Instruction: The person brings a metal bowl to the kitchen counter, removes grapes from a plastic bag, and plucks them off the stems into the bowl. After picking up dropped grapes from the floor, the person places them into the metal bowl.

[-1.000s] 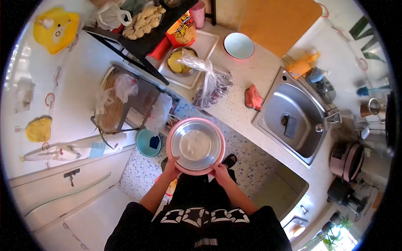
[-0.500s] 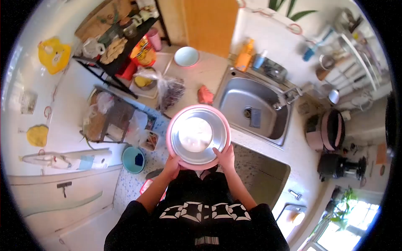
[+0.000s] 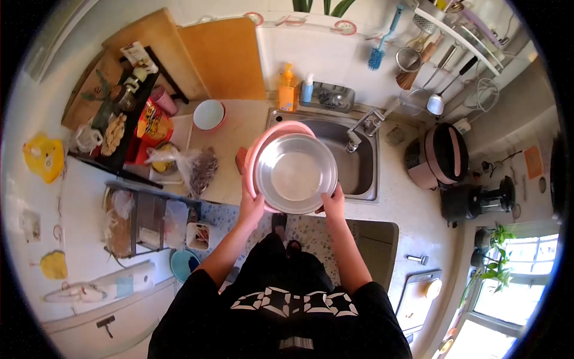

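Note:
Above the front edge of the counter, I hold two stacked round basins. The shiny metal basin (image 3: 296,175) sits in front of the pink basin (image 3: 276,131), whose rim shows along its top and left. My left hand (image 3: 252,206) is closed on the pink basin's left side, with its fingers hidden behind. My right hand (image 3: 332,202) grips the right rim of the metal basin, thumb on top; whether it also holds the pink one is hidden. Behind the basins lies the steel sink (image 3: 360,170), partly covered by them. A reddish cloth-like thing (image 3: 241,160) lies beside my left hand.
The faucet (image 3: 363,128) reaches over the sink. An orange pump bottle (image 3: 287,90) and a blue one (image 3: 307,88) stand behind it. Left on the counter are a light-blue bowl (image 3: 208,114) and a plastic bag (image 3: 200,170). A rice cooker (image 3: 439,154) stands to the right.
Both hands have carried the basins forward and right relative to the counter, now partly over the sink. The metal basin has shifted rightward against the pink one. The view has turned.

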Tool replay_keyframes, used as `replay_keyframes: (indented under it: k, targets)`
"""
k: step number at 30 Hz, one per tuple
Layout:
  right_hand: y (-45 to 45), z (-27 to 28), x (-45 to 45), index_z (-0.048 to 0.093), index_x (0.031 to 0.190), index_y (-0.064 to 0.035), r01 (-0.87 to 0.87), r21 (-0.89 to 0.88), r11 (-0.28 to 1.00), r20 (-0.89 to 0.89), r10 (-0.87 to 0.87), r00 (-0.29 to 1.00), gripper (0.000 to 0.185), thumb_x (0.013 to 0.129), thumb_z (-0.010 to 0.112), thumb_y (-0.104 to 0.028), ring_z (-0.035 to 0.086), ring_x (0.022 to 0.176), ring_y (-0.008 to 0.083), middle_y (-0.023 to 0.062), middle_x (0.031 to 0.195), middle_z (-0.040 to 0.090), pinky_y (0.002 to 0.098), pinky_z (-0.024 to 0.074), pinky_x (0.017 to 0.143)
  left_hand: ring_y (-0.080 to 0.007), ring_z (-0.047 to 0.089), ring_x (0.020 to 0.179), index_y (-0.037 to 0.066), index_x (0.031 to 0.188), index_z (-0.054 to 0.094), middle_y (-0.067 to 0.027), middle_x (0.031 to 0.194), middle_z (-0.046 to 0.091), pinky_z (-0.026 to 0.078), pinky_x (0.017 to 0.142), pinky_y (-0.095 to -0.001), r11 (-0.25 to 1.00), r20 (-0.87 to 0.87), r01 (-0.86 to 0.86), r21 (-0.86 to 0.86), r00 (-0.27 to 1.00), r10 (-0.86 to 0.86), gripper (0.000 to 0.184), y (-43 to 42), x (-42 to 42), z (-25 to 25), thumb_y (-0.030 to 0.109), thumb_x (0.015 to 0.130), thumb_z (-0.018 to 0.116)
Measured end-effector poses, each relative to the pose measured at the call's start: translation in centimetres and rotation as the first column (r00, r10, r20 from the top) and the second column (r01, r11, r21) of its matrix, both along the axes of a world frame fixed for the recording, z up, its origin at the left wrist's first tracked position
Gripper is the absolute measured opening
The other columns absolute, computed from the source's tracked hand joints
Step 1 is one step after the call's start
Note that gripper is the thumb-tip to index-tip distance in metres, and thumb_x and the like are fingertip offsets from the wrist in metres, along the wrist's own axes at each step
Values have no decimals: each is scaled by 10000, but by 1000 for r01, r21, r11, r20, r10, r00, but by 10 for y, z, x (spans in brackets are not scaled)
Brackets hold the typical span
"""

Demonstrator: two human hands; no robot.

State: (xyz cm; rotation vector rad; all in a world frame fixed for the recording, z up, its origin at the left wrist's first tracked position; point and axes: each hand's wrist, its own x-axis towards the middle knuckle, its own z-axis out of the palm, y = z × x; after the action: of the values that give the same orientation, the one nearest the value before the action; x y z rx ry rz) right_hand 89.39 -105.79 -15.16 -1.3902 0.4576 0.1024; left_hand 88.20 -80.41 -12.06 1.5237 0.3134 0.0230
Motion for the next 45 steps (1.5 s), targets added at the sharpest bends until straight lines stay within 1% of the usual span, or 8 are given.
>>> replay_keyframes:
  k: [6, 8, 12, 20, 22, 23, 26, 45]
  targets:
    - [-12, 36, 50, 533, 1423, -178, 263, -784, 563, 371, 86, 925, 596, 851, 599, -24, 709, 738, 229, 185, 1302, 589, 353, 551, 503, -480, 227, 1485, 167, 1599, 232, -295, 1612, 175, 410, 1116, -423, 740, 290, -115, 663, 950, -112, 841, 5, 83, 1, -63, 860, 561]
    - [-13, 47, 56, 548, 1425, -239, 289, -940, 179, 324, 217, 921, 641, 830, 629, -14, 710, 755, 265, 185, 1422, 522, 357, 557, 529, -513, 217, 1477, 158, 1577, 290, -322, 1605, 164, 408, 1117, -453, 722, 368, -148, 676, 917, -156, 795, 15, 102, -10, -39, 876, 608]
    - [-20, 34, 76, 561, 1397, -375, 265, -963, 55, 271, 246, 931, 578, 867, 740, -227, 713, 761, 328, 157, 1541, 403, 377, 561, 512, -509, 225, 1478, 145, 1561, 318, -318, 1606, 164, 396, 1123, -471, 781, 386, -102, 616, 904, -186, 756, 24, 130, -5, -29, 888, 614]
    - [-52, 48, 61, 471, 1472, -120, 535, -836, 121, 545, 79, 835, 686, 830, 670, 17, 703, 948, 312, 191, 1439, 524, 339, 579, 641, -437, 358, 1421, 110, 1574, 236, -256, 1561, 278, 370, 1139, -463, 850, 313, -66, 523, 942, -119, 786, 17, 144, -17, -66, 866, 530]
    - [-64, 25, 32, 443, 1450, -68, 521, -290, 803, 267, -455, 849, 566, 914, 614, -6, 691, 885, 250, 157, 1241, 622, 326, 568, 607, -395, 435, 1374, 98, 1574, 188, -203, 1529, 342, 459, 1079, -476, 940, 176, -33, 341, 984, -29, 816, 6, 140, -16, -94, 834, 473]
    - [-77, 19, 17, 434, 1442, -66, 565, -186, 804, 212, -529, 822, 540, 931, 600, -20, 679, 864, 232, 138, 1180, 624, 325, 564, 597, -361, 533, 1278, 87, 1527, 239, -179, 1464, 408, 527, 987, -502, 984, -194, -74, -159, 980, 43, 705, -6, 127, 5, -11, 866, 466]
    - [-109, 38, -26, 414, 1401, -58, 707, 74, 703, -4, -709, 706, 484, 948, 582, -40, 642, 809, 188, 81, 1058, 611, 311, 543, 551, -327, 608, 1151, 94, 1462, 312, -159, 1388, 469, 588, 835, -505, 895, -316, -63, -442, 944, -90, 595, -10, 105, -21, 56, 886, 458]
    - [-412, -67, -239, 326, 1436, -121, 882, 83, 463, -125, -873, 470, 608, 863, 493, -5, 620, 783, 219, 128, 1206, 534, 303, 490, 464, -373, 587, 1192, 198, 1490, 239, -166, 1393, 452, 557, 911, -617, 837, -473, 305, -455, 714, -517, 619, -378, 53, -58, 69, 918, 440]
